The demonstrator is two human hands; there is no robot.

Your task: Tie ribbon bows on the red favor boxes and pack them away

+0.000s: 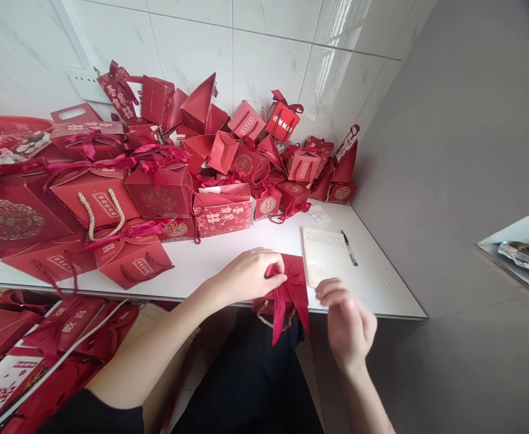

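Observation:
A small red gift box (295, 265) stands at the front edge of the white table, with a gold twisted cord handle (287, 322) hanging on its near side. A crimson satin ribbon (279, 310) lies across its top, two tails drooping over the front. My left hand (258, 274) is at the top of the box, thumb and forefinger pinched on the ribbon; its other fingers are curled. To the right of the box, my right hand (349, 322) is raised and apart from it. Its fingers are bent inward and slightly blurred, and nothing shows in them.
Many red gift boxes (223, 214) with ribbons and cords are piled along the tiled wall at left and back. A lined notepad (330, 259) and a black pen (349, 248) lie right of the box. More boxes (77, 325) fill an open carton below the table's left side. A grey panel (431, 181) bounds the right.

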